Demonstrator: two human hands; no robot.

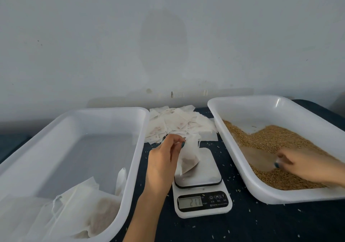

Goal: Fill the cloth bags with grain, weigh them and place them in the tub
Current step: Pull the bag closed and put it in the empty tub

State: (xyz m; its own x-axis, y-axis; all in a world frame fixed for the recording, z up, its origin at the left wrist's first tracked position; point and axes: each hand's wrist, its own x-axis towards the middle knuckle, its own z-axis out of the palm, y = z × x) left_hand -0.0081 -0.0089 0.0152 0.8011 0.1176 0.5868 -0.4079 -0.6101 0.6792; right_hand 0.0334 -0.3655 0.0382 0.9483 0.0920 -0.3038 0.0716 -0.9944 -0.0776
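White cloth bag (188,157) on scale (200,178), pinched by left hand (164,159), right hand (306,165) in grain (276,140)

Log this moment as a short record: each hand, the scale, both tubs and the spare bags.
left hand: pinching the top of a partly filled cloth bag on the scale
right hand: down in the grain
scale display: lit, digits blurred
left tub: a few filled bags at its near end
right tub: holds the grain
empty bags: piled behind the scale
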